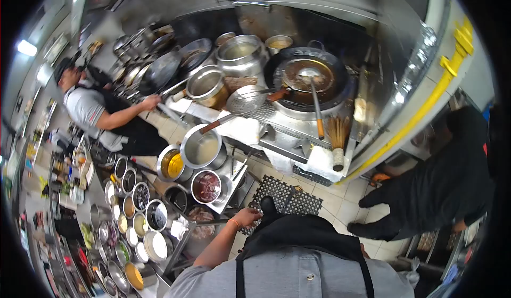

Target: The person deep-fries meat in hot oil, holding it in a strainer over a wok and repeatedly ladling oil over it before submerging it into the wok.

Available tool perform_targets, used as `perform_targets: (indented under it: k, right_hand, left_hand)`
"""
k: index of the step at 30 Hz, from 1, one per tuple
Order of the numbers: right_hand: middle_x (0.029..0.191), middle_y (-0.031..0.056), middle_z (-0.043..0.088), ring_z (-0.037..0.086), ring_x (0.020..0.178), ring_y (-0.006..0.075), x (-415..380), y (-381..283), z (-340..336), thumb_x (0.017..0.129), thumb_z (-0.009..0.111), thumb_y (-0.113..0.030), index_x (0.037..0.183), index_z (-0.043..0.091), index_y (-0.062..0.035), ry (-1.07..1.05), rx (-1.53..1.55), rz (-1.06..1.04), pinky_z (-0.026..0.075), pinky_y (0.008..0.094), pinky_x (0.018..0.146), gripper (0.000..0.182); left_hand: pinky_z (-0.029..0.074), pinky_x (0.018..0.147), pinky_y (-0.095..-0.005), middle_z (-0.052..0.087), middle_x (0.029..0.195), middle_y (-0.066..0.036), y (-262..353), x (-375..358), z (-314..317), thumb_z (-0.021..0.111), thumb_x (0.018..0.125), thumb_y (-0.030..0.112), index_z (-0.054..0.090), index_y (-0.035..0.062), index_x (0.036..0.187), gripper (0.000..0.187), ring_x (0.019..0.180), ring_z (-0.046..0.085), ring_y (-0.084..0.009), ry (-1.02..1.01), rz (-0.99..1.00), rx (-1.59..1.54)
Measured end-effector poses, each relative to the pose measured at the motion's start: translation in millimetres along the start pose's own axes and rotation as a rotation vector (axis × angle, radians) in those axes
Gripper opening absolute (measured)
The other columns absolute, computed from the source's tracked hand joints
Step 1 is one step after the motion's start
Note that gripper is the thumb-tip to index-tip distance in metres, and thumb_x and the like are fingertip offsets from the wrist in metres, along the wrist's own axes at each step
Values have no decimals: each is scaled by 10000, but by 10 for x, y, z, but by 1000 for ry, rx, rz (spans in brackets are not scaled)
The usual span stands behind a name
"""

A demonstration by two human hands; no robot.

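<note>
My left hand (247, 218) hangs low beside my black apron, near the steel cart's edge and above the black perforated mat (293, 196); its fingers are curled, and whether they hold anything is too small to tell. My right hand is hidden behind my body. Ahead, a black wok (277, 88) with dark liquid sits on the range, a ladle (316, 106) resting in it. A strainer with a wooden handle (246, 102) lies left of the wok. On the cart stand a pot of pale liquid (203, 148), a pot of yellow liquid (174, 165) and a bowl of red liquid (206, 186).
A bamboo brush (337, 138) lies at the range's right edge. One co-worker (90, 104) stands at the left, holding a handle; another person in black (436, 181) stands at the right. Several ingredient containers (156, 215) fill the left counter.
</note>
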State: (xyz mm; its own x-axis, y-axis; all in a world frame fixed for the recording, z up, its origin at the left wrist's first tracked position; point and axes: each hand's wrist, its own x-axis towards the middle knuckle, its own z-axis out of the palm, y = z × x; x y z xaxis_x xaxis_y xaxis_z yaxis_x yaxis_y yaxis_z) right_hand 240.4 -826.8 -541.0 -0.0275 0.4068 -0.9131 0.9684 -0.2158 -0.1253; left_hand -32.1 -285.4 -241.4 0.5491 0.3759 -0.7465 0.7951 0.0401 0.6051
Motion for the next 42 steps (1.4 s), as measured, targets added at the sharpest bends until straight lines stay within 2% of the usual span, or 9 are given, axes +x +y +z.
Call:
perform_targets:
  k: [3,5,8,12,17,19,28,40,42]
  right_hand:
    - [818,45,662,654,763,203,37,133,-348,807,583,-264,883,634,-164,154,145,71,497,398,545,135]
    - [821,43,664,653,763,202,140,259,-616,804,592,-265,871,638,-165,253,91,69,494,395,536,129]
    - [735,71,648,624,607,213,154,677,-1054,806,600,-214,795,626,-89,972,192,-493,451,373,431,128]
    - [587,123,577,456,365,200,-819,79,-2300,799,551,-133,669,555,8,686,1599,242,367,324,318,191]
    - [595,102,580,491,409,189,-902,166,-2425,806,547,-141,659,563,-19,577,1672,377,405,328,364,192]
    - [597,92,582,503,429,189,-752,319,-2098,809,545,-144,665,568,-31,703,1093,-88,432,338,404,184]
    - [565,88,560,511,419,164,-869,-214,-1967,836,609,-126,674,553,-16,460,1690,550,406,299,374,203]
    - [655,82,629,606,553,193,289,486,-242,849,547,-258,739,627,-35,849,643,-400,499,326,533,261]
    - [721,125,653,651,717,225,-460,-122,-1126,811,628,-251,734,673,-15,450,1094,438,512,401,701,252]
  left_hand:
    - [507,496,-306,654,785,-101,-1044,456,71,580,824,275,635,22,1045,340,588,624,-153,25,-39,-53]
    - [526,524,-307,655,770,-104,-1637,532,91,558,821,226,638,14,992,284,611,641,-175,-208,23,883]
    - [534,523,-345,654,771,-116,-2306,229,358,541,846,231,624,21,935,243,642,657,-201,74,-397,257]
    - [507,486,-367,636,777,-115,-2891,105,632,547,865,283,596,15,905,276,622,643,-214,145,-563,-216]
    - [488,480,-346,622,772,-94,-3167,304,718,566,857,288,579,15,914,279,617,632,-225,100,-158,-91]
    - [478,478,-347,613,765,-86,-2828,223,633,568,854,300,570,21,917,285,618,627,-224,38,-181,41]
    - [522,552,-389,644,775,-100,-2230,780,176,531,871,166,641,72,860,146,651,652,-215,122,-357,-192]
    - [504,456,-263,651,657,-30,-1907,891,46,587,813,167,651,93,826,98,545,629,-140,13,-269,131]
    - [497,449,-264,637,640,-19,-2113,1057,67,610,802,189,651,103,843,104,523,611,-122,29,97,707]
